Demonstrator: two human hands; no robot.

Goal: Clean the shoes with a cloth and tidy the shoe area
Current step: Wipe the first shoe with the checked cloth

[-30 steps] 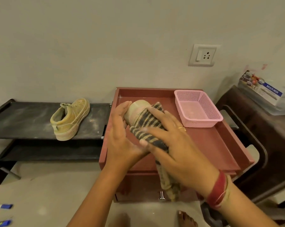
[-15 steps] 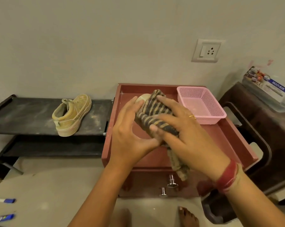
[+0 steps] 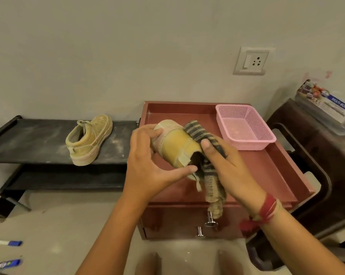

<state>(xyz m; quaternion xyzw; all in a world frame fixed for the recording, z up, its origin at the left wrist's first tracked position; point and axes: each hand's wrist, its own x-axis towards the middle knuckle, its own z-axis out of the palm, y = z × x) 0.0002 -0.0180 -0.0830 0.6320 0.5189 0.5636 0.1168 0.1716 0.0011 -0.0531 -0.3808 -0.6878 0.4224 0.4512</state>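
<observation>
Left hand (image 3: 146, 165) clamped its fingers round the tan shoe (image 3: 177, 145), heel nearest the thumb, above the red counter (image 3: 266, 171); right hand (image 3: 233, 167) fingers pinched the striped cloth (image 3: 197, 130) against the shoe's opening; we judged the cloth's hanging tail could snag the drawer knob (image 3: 211, 223) below, or hard wiping twist the shoe loose.
</observation>
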